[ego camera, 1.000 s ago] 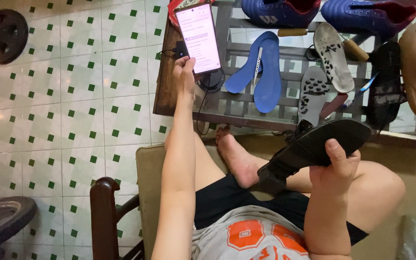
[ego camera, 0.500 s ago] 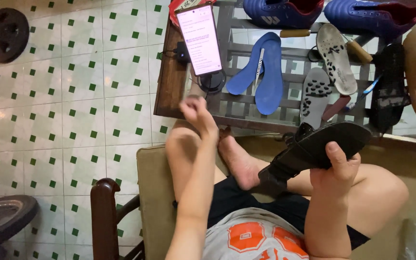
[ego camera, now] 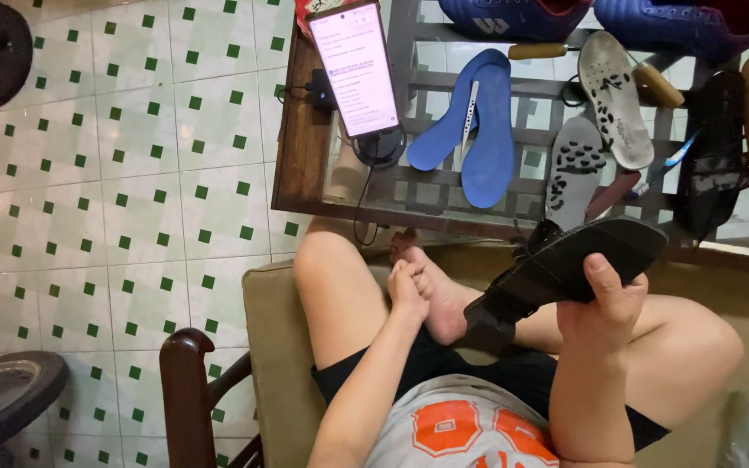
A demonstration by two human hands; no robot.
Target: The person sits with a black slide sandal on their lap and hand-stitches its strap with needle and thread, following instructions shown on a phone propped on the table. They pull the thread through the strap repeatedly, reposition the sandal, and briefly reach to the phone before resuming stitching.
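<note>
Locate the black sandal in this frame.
In the head view the black sandal is right of centre, gripped by the right hand above the person's lap, just below the edge of the glass-topped table. The left hand rests by the bare foot.

The person wears a grey shirt [ego camera: 470, 433] with orange print and black shorts [ego camera: 522, 377].

floor: white tiles [ego camera: 132, 173], green squares | table: glass-topped, wood frame [ego camera: 292, 156] | seat: wooden armchair [ego camera: 188, 390]
</note>
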